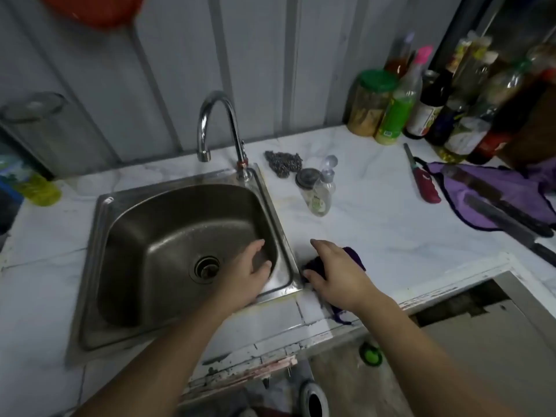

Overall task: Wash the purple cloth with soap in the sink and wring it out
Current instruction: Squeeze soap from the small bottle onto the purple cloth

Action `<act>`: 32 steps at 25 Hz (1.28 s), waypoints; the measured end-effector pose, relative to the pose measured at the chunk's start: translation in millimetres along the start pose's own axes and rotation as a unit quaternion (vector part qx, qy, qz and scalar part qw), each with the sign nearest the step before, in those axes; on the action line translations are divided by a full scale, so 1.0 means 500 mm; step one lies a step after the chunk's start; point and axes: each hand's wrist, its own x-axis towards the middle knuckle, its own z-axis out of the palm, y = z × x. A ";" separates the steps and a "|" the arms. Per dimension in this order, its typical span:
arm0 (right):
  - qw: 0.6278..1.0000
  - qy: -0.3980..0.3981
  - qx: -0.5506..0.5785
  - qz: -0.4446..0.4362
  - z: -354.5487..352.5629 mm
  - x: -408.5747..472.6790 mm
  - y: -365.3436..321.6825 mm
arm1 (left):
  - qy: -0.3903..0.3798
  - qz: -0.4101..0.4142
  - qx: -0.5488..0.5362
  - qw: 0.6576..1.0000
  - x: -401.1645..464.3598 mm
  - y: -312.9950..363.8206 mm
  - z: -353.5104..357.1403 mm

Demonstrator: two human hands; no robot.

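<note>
A dark purple cloth (354,256) lies bunched on the white marble counter just right of the steel sink (168,236). My right hand (337,275) rests on top of it, fingers curled over the bunched part, so most of the cloth is hidden. My left hand (245,272) hovers over the sink's right inner wall, fingers spread and empty. The basin looks wet, with a drain (206,269) in the middle. No water runs from the curved tap (219,130). A clear soap bottle (316,194) stands on the counter right of the sink.
A steel scourer (284,162) and a second small bottle (328,173) lie behind the soap. At right are a red lighter (424,182), a lighter purple cloth (493,194) under dark knives, and several jars and bottles (427,97). A yellow bottle (39,191) lies left.
</note>
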 end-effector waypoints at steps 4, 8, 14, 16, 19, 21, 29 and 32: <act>0.993 -0.014 -0.115 -0.018 0.029 0.015 0.042 | -0.023 -0.019 0.001 1.000 0.022 -0.007 0.038; 0.980 0.008 -0.196 -0.032 0.067 0.023 0.072 | -0.040 -0.034 0.004 0.999 0.030 -0.014 0.066; 0.980 0.078 -0.183 0.018 0.046 0.062 0.077 | -0.045 -0.049 -0.011 0.998 0.046 -0.016 0.074; 0.985 0.087 -0.148 0.020 0.014 0.074 0.064 | -0.042 -0.050 -0.037 0.997 0.051 -0.012 0.070; 0.995 0.101 0.022 -0.008 -0.030 0.087 0.016 | -0.047 -0.061 -0.108 0.991 0.058 0.016 0.054; 0.988 0.080 0.127 -0.022 -0.058 0.104 -0.030 | -0.048 -0.063 -0.196 0.977 0.055 0.053 0.029; 0.901 -0.058 0.427 -0.047 -0.100 0.214 -0.157 | 0.007 -0.083 -0.275 0.958 0.065 0.080 -0.085; 0.872 -0.082 0.480 -0.047 -0.097 0.254 -0.184 | 0.062 -0.131 -0.380 0.913 0.072 0.072 -0.106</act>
